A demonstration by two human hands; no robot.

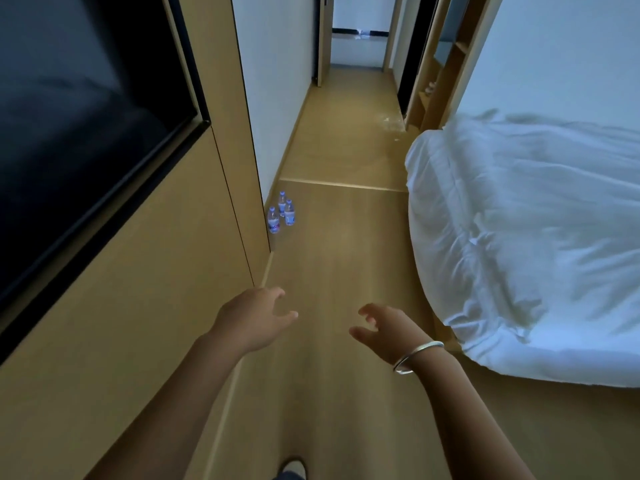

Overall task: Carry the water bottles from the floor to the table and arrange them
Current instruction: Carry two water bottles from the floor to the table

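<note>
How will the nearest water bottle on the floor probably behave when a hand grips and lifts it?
The nearest water bottle stands upright, tall and narrow, so a sideways nudge would probably tip it. It looks like thin clear plastic, likely yielding under a firm grip. How full it is cannot be told.

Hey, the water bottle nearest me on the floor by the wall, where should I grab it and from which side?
Grip the nearest bottle round its labelled middle, coming from the open floor side on its right. It stands upright close against the wall panel, which probably blocks the left; the other two bottles stand just behind.
</note>
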